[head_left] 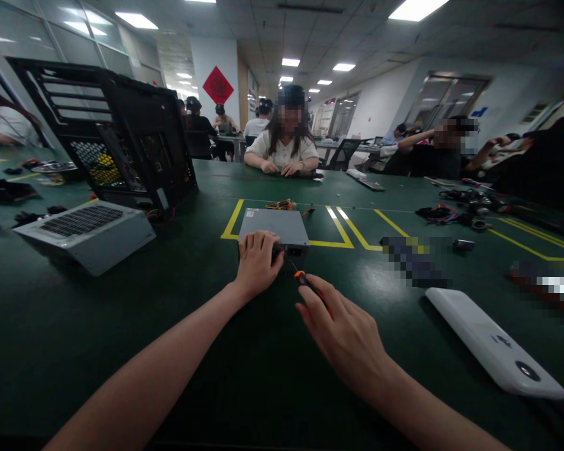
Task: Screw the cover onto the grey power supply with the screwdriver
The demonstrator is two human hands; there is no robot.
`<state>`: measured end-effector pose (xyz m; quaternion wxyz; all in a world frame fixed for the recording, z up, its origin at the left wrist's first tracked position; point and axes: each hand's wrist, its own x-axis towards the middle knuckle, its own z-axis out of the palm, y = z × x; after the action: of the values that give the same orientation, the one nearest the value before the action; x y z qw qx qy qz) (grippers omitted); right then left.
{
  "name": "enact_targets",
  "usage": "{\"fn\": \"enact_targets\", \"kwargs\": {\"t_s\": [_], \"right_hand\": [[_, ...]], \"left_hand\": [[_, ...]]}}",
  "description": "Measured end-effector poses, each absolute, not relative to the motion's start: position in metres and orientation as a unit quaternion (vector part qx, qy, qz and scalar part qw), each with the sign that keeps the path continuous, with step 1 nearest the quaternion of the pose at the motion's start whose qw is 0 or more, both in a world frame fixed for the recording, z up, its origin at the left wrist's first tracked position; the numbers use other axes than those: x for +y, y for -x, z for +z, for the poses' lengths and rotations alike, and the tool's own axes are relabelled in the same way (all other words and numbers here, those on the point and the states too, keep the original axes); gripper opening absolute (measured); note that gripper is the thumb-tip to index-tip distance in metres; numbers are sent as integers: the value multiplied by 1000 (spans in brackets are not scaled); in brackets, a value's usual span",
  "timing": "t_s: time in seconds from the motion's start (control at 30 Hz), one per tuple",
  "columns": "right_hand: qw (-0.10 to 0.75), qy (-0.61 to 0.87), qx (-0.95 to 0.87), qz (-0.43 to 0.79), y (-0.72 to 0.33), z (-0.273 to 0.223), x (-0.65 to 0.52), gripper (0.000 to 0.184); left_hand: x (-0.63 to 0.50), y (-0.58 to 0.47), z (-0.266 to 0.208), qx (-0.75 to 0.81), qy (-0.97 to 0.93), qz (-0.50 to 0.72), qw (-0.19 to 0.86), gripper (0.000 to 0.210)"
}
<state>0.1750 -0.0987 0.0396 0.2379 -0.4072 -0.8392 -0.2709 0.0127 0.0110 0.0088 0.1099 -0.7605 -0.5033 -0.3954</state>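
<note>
A grey computer power supply point(275, 220) lies on the green table in front of me, its socket side facing me. My left hand point(258, 260) grips its near left corner, fingers over the top edge and thumb against the near face. In my right hand point(341, 319) is a screwdriver point(301, 277) with an orange and black handle. Its thin shaft points up and left at the near face, close to my left thumb. Whether the tip touches a screw is too small to tell. A bundle of coloured wires point(282, 205) shows behind the power supply.
An open black computer case point(136, 138) and a second power supply point(94, 232) stand on the left. To the right are a white phone-shaped device point(493, 344), a dark blurred item point(413, 260) and cables point(470, 200). Another person point(284, 141) sits across the table point(207, 376).
</note>
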Motion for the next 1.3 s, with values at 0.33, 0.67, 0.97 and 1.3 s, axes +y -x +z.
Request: {"fn": "enact_targets", "kwargs": {"t_s": [0.33, 0.67, 0.97, 1.3], "right_hand": [[247, 402, -840, -267, -180, 37, -97, 22], [407, 356, -790, -289, -199, 63, -102, 27], [485, 347, -749, -290, -217, 66, -92, 33], [517, 347, -756, -203, -213, 61, -86, 28]], "left_hand": [[10, -13, 10, -506, 761, -387, 125, 23], [7, -8, 10, -486, 766, -398, 137, 25], [-4, -10, 6, -390, 881, -205, 174, 21], [-2, -19, -4, -432, 880, -160, 115, 20]]}}
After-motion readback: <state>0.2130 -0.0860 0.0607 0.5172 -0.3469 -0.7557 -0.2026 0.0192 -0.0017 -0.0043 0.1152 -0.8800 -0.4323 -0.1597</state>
